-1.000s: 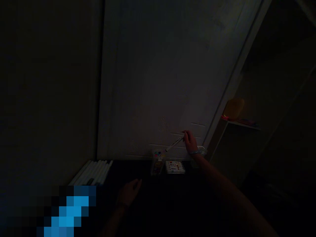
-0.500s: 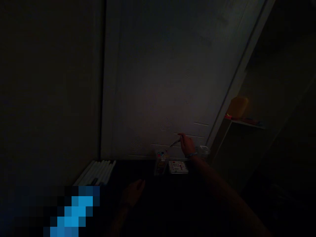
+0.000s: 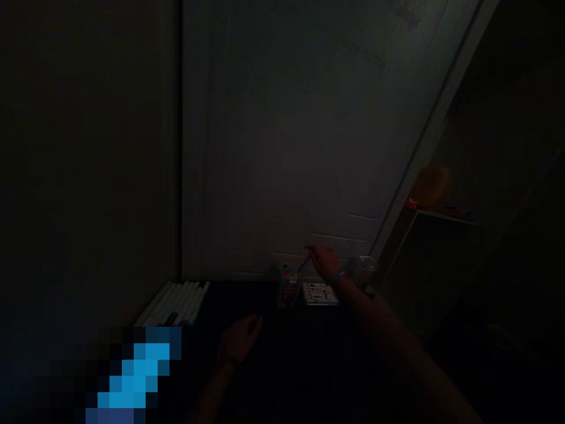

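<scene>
The scene is very dark. My right hand (image 3: 325,263) reaches far forward and pinches a thin pale brush (image 3: 303,267), whose tip points down-left into a small clear palette with coloured paint spots (image 3: 288,277). A white paint box (image 3: 320,293) with small colour squares lies just under that hand. My left hand (image 3: 242,340) rests low on the dark surface, fingers loosely curled, with nothing seen in it.
A white ribbed object (image 3: 179,301) lies at the left of the dark surface. A pale panelled door (image 3: 309,147) stands behind. A shelf (image 3: 441,215) at the right carries an orange-yellow object (image 3: 430,185). A clear container (image 3: 364,268) sits by my right wrist.
My right hand has moved left and down with the brush, bringing its tip to the palette. My left hand has hardly shifted.
</scene>
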Available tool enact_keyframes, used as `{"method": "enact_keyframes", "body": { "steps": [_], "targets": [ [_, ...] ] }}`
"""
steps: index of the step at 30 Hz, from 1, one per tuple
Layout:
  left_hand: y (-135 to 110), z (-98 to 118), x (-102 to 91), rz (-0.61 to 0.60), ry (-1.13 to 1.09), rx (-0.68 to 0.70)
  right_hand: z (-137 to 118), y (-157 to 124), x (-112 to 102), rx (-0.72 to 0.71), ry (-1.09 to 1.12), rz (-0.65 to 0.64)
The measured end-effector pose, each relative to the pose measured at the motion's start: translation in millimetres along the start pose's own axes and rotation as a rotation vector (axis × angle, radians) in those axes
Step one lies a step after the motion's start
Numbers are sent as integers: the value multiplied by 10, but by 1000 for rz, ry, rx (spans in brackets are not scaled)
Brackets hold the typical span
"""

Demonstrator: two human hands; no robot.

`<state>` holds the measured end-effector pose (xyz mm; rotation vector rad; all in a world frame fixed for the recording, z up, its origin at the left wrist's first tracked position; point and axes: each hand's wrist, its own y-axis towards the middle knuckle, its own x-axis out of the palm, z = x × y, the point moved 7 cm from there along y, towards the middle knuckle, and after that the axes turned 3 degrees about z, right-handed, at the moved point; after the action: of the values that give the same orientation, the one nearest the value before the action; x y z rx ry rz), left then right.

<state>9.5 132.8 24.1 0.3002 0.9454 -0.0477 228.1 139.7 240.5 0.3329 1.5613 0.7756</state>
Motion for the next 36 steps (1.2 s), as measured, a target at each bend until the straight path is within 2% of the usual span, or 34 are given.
{"method": "enact_keyframes", "body": {
  "steps": [6, 12, 17, 22, 25, 27, 30, 32, 36],
  "targets": [
    [-5, 4, -10, -13, 11, -27, -171, -88, 255, -50, 13, -101],
    [-27, 55, -49, -10, 13, -28, -164, -185, 407, -26, 97, -87],
    [-56, 97, -107, -40, 34, -67, -139, -225, 517, 21, 107, -127],
    [-56, 103, -105, -40, 30, -56, -184, -305, 459, 40, 187, -14],
    [-39, 71, -76, -22, 31, -49, -170, -452, 439, 140, 297, 127],
    [-28, 56, -55, -18, 34, -39, -120, -620, 505, 282, 378, 235],
    [-21, 51, -48, -17, 49, -33, -86, -950, 761, 539, 496, 350],
    [-25, 58, -59, -15, 51, -38, -149, -1146, 962, 659, 566, 388],
    [-40, 81, -72, -35, 36, -59, -410, -1258, 1218, 663, 691, 353]
  ]
}}
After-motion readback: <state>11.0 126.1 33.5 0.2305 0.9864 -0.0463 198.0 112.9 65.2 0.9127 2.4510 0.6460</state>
